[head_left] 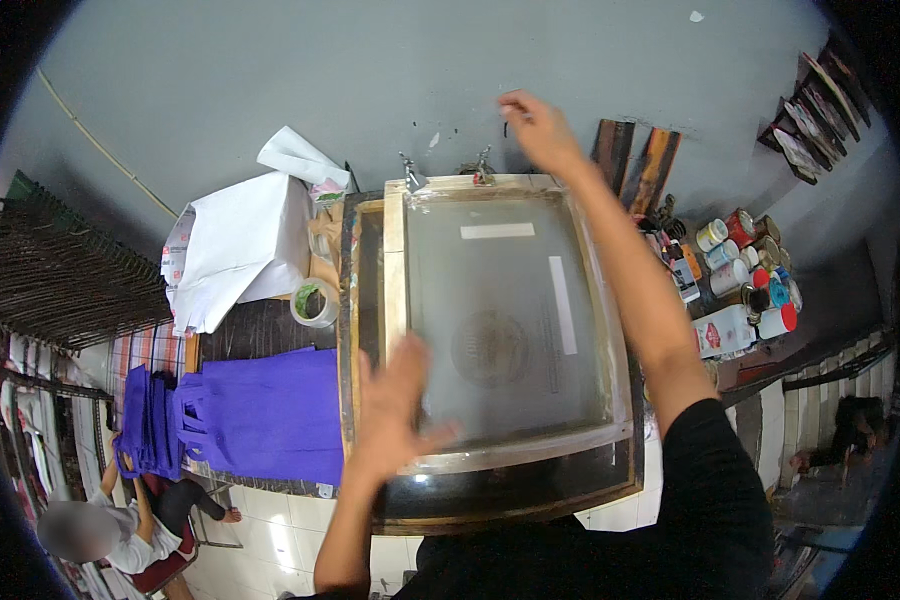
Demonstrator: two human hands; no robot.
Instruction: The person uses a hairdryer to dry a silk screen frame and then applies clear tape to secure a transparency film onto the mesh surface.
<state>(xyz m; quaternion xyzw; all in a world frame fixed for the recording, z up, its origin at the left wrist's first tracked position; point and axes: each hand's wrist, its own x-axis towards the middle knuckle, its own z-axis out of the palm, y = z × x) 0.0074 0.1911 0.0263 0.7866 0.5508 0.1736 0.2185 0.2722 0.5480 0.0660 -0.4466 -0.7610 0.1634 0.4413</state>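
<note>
A screen-printing frame (395, 270) with wooden edges lies in front of me, its grey mesh (480, 270) showing a faint round design and two white tape strips. Over the frame's left edge my left hand (395, 410) is smeared by motion, its fingers spread and nothing visible in them. My right arm stretches across the frame's right side. Near the wall, beyond the far edge, my right hand (540, 130) has loosely bent fingers, with no held thing visible. Two metal hinge clamps (411, 172) grip the far edge.
Purple fabric bags (260, 415) lie at left, below a white paper-covered box (235, 240) and a tape roll (314, 302). Squeegees (650, 165) lean at the wall. Several paint cans and bottles (725, 280) stand right. A person (135, 535) sits lower left, holding purple bags.
</note>
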